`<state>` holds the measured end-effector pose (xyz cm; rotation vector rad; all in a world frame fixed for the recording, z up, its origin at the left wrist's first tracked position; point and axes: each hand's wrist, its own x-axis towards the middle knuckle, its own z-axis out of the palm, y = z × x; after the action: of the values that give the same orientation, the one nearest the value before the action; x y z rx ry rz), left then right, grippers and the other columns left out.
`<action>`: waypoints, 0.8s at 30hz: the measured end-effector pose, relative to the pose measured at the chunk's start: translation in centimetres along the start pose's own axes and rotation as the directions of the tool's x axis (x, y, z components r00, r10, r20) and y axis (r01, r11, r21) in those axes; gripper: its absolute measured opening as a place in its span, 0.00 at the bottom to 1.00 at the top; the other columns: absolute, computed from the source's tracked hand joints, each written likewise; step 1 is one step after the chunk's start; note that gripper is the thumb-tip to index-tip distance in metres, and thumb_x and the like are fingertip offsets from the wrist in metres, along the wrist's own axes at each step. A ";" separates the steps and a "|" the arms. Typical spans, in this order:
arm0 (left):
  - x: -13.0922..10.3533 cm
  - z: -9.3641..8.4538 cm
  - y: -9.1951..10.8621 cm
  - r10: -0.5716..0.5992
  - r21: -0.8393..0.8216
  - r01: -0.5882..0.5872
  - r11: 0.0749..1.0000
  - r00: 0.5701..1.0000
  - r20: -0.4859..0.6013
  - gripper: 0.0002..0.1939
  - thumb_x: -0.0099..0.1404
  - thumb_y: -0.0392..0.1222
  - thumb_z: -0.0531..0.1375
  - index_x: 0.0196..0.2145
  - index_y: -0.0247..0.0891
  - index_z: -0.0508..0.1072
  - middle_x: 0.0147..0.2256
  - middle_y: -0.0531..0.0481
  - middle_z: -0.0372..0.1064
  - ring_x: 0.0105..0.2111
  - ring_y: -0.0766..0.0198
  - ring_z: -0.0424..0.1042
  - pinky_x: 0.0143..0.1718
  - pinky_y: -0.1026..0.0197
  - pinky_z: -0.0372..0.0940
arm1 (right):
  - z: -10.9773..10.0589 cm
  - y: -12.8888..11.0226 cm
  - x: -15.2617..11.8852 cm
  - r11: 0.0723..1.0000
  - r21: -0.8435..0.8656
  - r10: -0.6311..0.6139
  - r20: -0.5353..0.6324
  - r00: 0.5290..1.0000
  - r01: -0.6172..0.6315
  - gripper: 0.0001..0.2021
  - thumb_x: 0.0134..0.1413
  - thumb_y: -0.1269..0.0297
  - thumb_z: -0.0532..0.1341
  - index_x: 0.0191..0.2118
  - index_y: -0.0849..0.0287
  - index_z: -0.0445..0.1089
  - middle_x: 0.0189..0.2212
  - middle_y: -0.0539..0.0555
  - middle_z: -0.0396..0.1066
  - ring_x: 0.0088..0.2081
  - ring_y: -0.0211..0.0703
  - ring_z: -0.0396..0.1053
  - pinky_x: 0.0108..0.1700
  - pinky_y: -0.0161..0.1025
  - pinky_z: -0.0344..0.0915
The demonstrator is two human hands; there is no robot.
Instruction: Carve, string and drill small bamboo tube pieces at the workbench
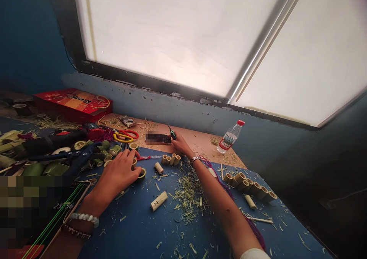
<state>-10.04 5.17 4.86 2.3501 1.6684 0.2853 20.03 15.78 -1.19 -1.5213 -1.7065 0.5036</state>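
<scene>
My left hand (120, 171) rests on the blue mat (143, 228), its fingers around a short green bamboo ring (141, 173). My right hand (179, 143) reaches far forward to the back of the wooden table (197, 140) and grips a small green-handled tool (172, 133) that points up beside a blurred dark object (157, 137). Between the hands lie three short pale bamboo tubes (171, 159), a single tube (158, 168) and a red-handled knife (147, 157). A longer pale bamboo piece (159, 200) lies on the mat nearer to me among green shavings (187, 196).
A row of several pale bamboo tubes (249, 184) lies at the right. Green bamboo rings (107, 152), scissors with red and yellow handles (125, 135), a dark power tool (54, 142) and a red box (71, 104) crowd the left. A water bottle (230, 137) stands by the wall.
</scene>
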 end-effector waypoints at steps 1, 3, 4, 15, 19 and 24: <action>0.0 0.0 0.0 -0.002 0.004 0.002 1.000 1.000 -0.002 0.16 0.64 0.45 0.52 0.48 0.42 0.68 0.48 0.41 0.70 0.51 0.46 0.70 0.46 0.51 0.64 | 0.0 0.0 0.0 1.000 -0.005 -0.005 -0.001 1.000 0.005 0.15 0.51 0.73 0.55 0.45 0.56 0.69 0.40 0.53 0.73 0.35 0.44 0.69 0.42 0.39 0.68; 0.0 0.0 0.0 -0.004 0.004 0.004 1.000 1.000 -0.004 0.16 0.64 0.45 0.52 0.48 0.42 0.68 0.48 0.41 0.70 0.52 0.46 0.70 0.46 0.50 0.64 | 0.0 0.0 0.0 1.000 -0.015 -0.010 -0.006 1.000 0.009 0.16 0.50 0.73 0.54 0.45 0.57 0.69 0.40 0.53 0.73 0.35 0.44 0.69 0.42 0.39 0.67; 0.0 0.0 -0.1 -0.003 0.001 0.003 1.000 1.000 -0.005 0.16 0.64 0.45 0.52 0.48 0.42 0.68 0.48 0.41 0.70 0.51 0.46 0.70 0.46 0.50 0.64 | 0.0 0.1 0.0 1.000 -0.017 -0.009 -0.011 1.000 0.009 0.16 0.50 0.73 0.54 0.45 0.57 0.69 0.39 0.53 0.73 0.35 0.44 0.69 0.42 0.39 0.67; 0.0 0.3 -0.2 0.006 -0.022 -0.007 1.000 0.999 -0.037 0.18 0.61 0.46 0.53 0.47 0.42 0.71 0.47 0.41 0.71 0.50 0.46 0.71 0.46 0.51 0.65 | 0.1 0.2 0.1 0.999 -0.031 -0.029 0.007 1.000 0.030 0.16 0.50 0.74 0.54 0.44 0.57 0.68 0.47 0.55 0.76 0.45 0.48 0.71 0.49 0.41 0.64; 0.0 0.2 -0.1 -0.004 -0.034 0.003 0.999 0.999 -0.041 0.18 0.61 0.46 0.53 0.47 0.42 0.71 0.47 0.42 0.71 0.49 0.46 0.71 0.46 0.51 0.65 | 0.1 0.1 0.1 0.999 -0.036 -0.017 0.010 1.000 0.017 0.17 0.50 0.74 0.54 0.46 0.58 0.68 0.47 0.56 0.76 0.45 0.48 0.71 0.49 0.41 0.64; 0.0 0.1 0.0 -0.002 -0.017 0.002 1.000 1.000 -0.022 0.17 0.63 0.45 0.52 0.48 0.42 0.70 0.48 0.42 0.71 0.50 0.47 0.71 0.47 0.50 0.64 | 0.1 0.0 0.0 0.999 -0.027 -0.039 -0.007 0.999 0.039 0.16 0.49 0.74 0.54 0.45 0.57 0.67 0.48 0.56 0.76 0.47 0.48 0.71 0.50 0.41 0.64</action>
<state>-9.98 5.19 4.79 2.3414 1.6716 0.3240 19.98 15.84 -1.23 -1.5043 -1.7401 0.4560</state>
